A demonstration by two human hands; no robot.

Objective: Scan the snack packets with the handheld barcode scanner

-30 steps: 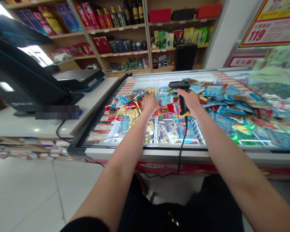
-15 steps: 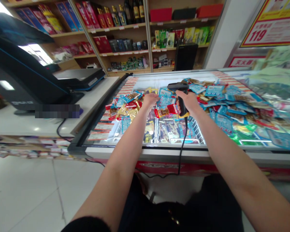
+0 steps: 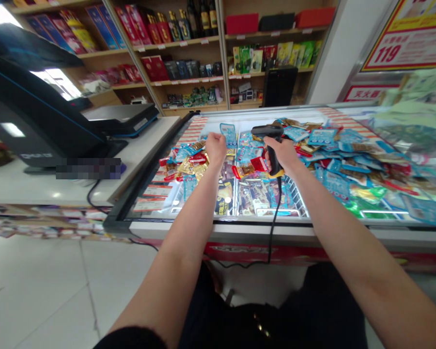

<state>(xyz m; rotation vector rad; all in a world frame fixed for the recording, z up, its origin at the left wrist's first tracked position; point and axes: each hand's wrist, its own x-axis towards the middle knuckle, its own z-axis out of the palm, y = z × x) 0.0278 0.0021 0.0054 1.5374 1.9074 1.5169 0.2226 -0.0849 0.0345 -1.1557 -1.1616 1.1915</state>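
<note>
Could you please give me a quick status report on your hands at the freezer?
Right hand gripping black-and-yellow barcode scanner. Left hand closed, beside blue snack packet. Scanner cord hanging over freezer front.

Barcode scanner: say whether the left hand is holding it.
No, the black corded barcode scanner is gripped in the right hand, while the left hand is apart from it.

Bright, even shop light. Window (image 3: pixel 54 82) far left blown out white. Chest freezer (image 3: pixel 240 227) glowing from inside, glare on glass. Tile floor (image 3: pixel 39 291) pale, shadows faint. Wide-angle bowing at edges; wooden shelves (image 3: pixel 221 58) lean inward. Near-right reflection (image 3: pixel 414 111) hazy, blurred. Pixelated patch (image 3: pixel 88 168) on counter (image 3: pixel 58 191).
</note>
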